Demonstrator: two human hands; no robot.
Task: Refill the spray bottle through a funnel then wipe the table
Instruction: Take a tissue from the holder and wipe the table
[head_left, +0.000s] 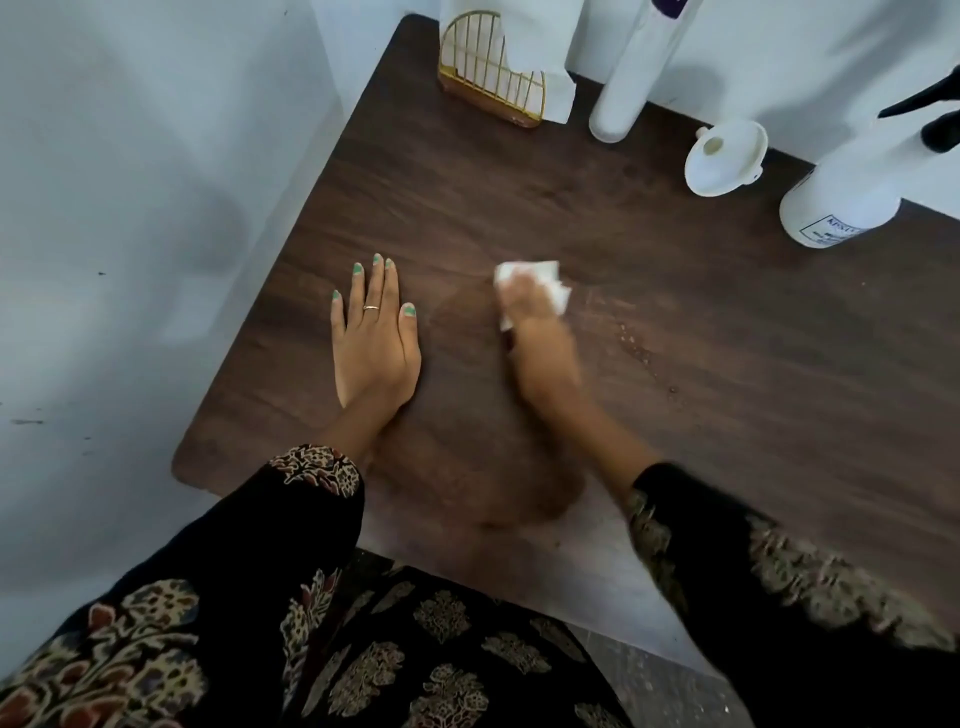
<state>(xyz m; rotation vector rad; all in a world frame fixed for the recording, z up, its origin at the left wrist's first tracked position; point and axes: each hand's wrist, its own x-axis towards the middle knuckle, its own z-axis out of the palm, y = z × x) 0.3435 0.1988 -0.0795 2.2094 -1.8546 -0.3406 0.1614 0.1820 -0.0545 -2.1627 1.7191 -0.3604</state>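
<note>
The person wears a black garment printed with cream, rust and muted blue flowers; the left sleeve (291, 499) ends in a band of dense floral print at the cuff; the right sleeve (769, 561) carries the same print along its length, blurred here; the lap cloth (447, 660) shows separate leafy motifs on black; the left hand (375, 338) bears a thin ring (371, 307) and green-painted nails (409, 310).

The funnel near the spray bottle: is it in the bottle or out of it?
Out. The funnel lies on the table, beside the spray bottle, not in its neck.
</note>
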